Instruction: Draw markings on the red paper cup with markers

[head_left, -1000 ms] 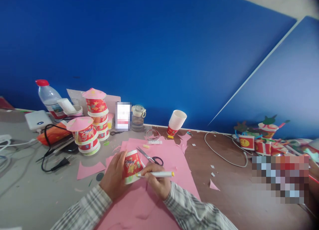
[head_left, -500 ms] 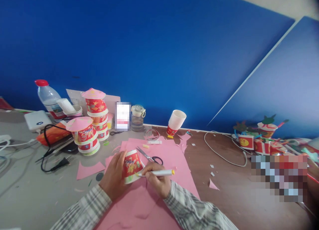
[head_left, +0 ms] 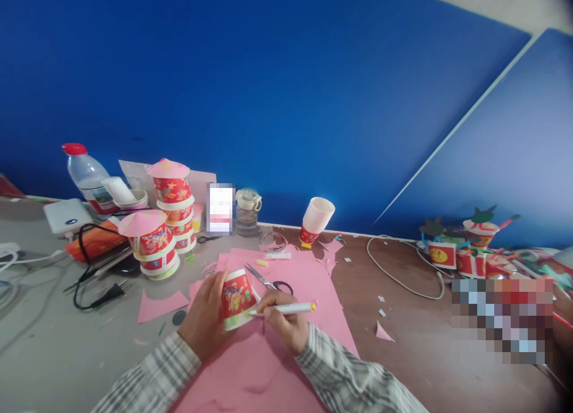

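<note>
My left hand (head_left: 203,317) is wrapped round the left side of a red patterned paper cup (head_left: 237,293), held upside down with its rim low and slightly tilted. Yellow-green colouring shows along the white band by the rim. Between the fingers of my right hand (head_left: 284,323) is a white marker (head_left: 293,308) with a yellow end; its tip is at the cup's lower right edge. Scissors (head_left: 268,280) lie partly spread just behind my right hand. Beneath both hands are sheets of pink paper (head_left: 313,335). A yellow marker cap (head_left: 262,262) and another white marker (head_left: 278,256) lie farther back.
Left stand stacked cup towers (head_left: 172,189) with pink cone tops, a red-capped bottle (head_left: 89,174) and a black plug (head_left: 110,295). A lidded jar (head_left: 247,213) and stacked paper cups (head_left: 317,216) stand by the blue partition (head_left: 268,91). Decorated cups (head_left: 442,255) are at right, near another person's hand.
My right hand and the marker have shifted very slightly to the right along the cup's lower edge. The cup and my left hand look unmoved.
</note>
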The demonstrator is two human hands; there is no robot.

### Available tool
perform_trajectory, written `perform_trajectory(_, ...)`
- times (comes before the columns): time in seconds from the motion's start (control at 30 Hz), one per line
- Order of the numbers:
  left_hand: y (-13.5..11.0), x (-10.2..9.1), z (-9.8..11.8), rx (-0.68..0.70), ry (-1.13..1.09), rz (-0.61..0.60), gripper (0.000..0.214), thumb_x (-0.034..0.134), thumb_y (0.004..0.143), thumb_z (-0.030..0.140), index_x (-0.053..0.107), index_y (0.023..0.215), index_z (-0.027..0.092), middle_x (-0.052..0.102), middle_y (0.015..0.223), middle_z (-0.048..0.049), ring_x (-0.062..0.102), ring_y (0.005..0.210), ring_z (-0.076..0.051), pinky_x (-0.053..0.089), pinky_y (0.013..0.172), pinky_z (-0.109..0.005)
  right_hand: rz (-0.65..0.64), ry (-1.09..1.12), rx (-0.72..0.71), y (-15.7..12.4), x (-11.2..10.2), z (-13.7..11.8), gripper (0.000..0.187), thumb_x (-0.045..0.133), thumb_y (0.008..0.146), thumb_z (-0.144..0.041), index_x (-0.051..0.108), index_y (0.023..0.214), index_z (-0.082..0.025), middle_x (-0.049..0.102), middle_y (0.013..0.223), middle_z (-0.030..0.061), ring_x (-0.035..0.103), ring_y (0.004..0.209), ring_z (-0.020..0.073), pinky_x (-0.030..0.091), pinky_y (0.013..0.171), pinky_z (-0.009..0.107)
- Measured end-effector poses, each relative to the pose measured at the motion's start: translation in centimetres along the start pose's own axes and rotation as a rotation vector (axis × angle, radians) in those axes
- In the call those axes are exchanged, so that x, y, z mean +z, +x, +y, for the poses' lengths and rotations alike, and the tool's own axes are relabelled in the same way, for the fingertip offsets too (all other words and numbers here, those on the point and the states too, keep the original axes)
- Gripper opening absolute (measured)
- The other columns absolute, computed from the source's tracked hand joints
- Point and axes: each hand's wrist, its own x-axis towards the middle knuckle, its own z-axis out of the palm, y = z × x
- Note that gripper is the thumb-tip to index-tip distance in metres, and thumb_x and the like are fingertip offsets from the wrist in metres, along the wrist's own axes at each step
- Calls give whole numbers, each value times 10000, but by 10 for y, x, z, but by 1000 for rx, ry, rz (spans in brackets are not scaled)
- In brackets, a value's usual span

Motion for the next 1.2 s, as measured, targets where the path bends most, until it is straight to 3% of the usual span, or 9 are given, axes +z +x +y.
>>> perform_trajectory(0.37, 1, -2, 3, -2, 5, 13, 918, 591, 557, 567, 132, 1251, 179, 416, 1137, -115, 407, 1045, -311, 413, 859, -488, 68, 3, -9, 1, 3, 4, 182, 515, 698, -191, 695, 673, -198, 611, 573, 17, 521, 519, 180, 406, 502, 255)
perform_trajectory(0.6, 1, -2, 1, 3, -1, 0, 888, 584, 568, 532, 140, 1248, 173, 428, 1107, -111, 412, 1035, -307, 409, 860, -489, -14, 34, 1, -1, 1, 4, 188, 516, 690, -186, 700, 654, -204, 612, 576, 19, 509, 507, 174, 394, 488, 250)
perform_trajectory(0.87, 1, 0, 1, 9, 9, 30, 925, 622, 539, 534, 144, 1246, 176, 425, 1138, -112, 421, 1033, -311, 427, 842, -485, 90, 19, -5, 1, 4, 3, 182, 525, 693, -191, 706, 674, -203, 610, 573, 14, 520, 509, 172, 406, 484, 246)
perform_trajectory(1.07, 1, -2, 1, 1, -20, 2, 898, 596, 568, 536, 130, 1253, 187, 406, 1145, -113, 401, 1049, -314, 406, 859, -499, 1, 44, 18, -2, 1, 5, 177, 528, 684, -173, 701, 659, -197, 621, 574, 20, 521, 511, 174, 408, 486, 247)
perform_trajectory(1.2, 2, -2, 2, 3, -15, -1, 906, 607, 554, 523, 151, 1246, 157, 412, 1126, -122, 409, 1040, -305, 409, 866, -485, 26, 61, 21, -1, 3, 3, 179, 527, 685, -175, 702, 652, -194, 608, 557, 11, 509, 489, 159, 392, 471, 235)
